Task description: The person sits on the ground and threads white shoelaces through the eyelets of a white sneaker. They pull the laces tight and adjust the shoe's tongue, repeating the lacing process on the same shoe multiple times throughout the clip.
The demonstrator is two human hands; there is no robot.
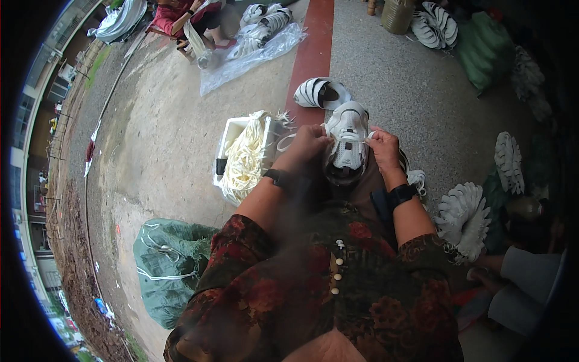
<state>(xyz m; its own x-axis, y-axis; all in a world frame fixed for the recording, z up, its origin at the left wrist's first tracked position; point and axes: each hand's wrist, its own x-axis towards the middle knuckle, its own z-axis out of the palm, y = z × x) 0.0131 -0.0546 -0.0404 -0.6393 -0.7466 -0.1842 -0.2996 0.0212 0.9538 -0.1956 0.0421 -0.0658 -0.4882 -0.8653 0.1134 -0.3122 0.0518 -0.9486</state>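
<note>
A white shoe upper [348, 154] with a dark opening at its near end lies in front of me, over my lap. My left hand [310, 142] is closed in a pinch at its left edge, and a white shoelace [286, 142] loops out beside that hand. Across from it, my right hand [385, 149] pinches what looks like the lace at the right edge of the shoe. To the left stands a white foam box [233, 128] heaped with cream shoelaces [246, 158]. Just beyond the shoe rests a curved stack of white shoe pieces [321, 93].
A green sack [169, 268] sits at the lower left. Stacked white shoe uppers [463, 220] lie at right, near another person's legs [525, 283]. Far left, a seated person in red [181, 18] is beside a plastic sheet [250, 60] with more stacks. Another green sack [484, 51] stands far right.
</note>
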